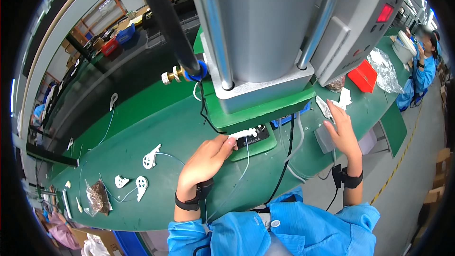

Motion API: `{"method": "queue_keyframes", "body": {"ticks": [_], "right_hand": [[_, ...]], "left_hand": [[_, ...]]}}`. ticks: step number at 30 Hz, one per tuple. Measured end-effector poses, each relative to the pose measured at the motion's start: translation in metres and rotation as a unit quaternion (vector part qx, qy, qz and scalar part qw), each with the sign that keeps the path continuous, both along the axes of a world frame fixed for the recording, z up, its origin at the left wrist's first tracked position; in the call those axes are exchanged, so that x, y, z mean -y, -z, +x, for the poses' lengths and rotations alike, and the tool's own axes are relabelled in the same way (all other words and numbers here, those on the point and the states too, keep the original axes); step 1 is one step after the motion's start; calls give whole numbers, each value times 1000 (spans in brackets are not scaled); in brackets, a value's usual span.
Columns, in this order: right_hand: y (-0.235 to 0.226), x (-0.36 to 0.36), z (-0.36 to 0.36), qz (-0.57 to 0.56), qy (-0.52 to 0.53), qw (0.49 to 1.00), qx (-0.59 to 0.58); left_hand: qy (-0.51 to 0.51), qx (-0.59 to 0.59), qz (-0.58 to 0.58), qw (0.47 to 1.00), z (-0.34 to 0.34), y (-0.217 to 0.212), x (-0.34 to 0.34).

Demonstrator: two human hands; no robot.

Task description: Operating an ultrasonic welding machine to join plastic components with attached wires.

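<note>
My left hand (206,161) is closed, thumb and fingers pinching the end of a white plastic part (244,133). That part lies over a black fixture (253,140) on a green base, beneath the press head (263,111). A thin pale cord (246,161) runs from it toward me. My right hand (343,132) is held off to the right with its fingers apart and nothing in them. Its fingertips are nearest to some white plastic parts (344,98) and a small clear bag (324,109) on the table.
The press column (270,23) and its control box (360,23) fill the upper middle. White pulley-like pieces (150,159) with cords and a bag of small brown parts (98,197) lie left. A red bin (363,76) stands right; a co-worker (424,66) sits beyond.
</note>
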State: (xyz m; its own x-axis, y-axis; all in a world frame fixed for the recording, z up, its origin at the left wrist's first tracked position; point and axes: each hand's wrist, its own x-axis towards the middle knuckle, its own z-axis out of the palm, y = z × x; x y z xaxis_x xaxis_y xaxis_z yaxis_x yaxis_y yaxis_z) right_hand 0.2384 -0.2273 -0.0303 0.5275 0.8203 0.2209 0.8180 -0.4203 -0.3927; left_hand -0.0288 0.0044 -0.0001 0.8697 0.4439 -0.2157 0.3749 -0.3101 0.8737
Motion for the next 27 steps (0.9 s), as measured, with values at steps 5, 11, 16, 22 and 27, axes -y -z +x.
{"method": "queue_keyframes", "body": {"ticks": [5, 11, 16, 22, 27], "right_hand": [[-52, -12, -25, -8, -56, 997, -51], [-43, 11, -40, -26, -46, 993, -107], [-36, 5, -38, -12, -37, 983, -177], [-51, 9, -31, 8, -85, 986, -144], [-35, -21, -6, -74, -103, 991, -34]], "left_hand": [[-83, 84, -167, 979, -5, 15, -3], [-128, 128, -83, 980, -27, -26, -56], [-232, 89, 233, 940, -6, 28, -191], [-286, -163, 381, 864, -64, 37, -163], [-299, -448, 451, 712, -150, 93, -101]]}}
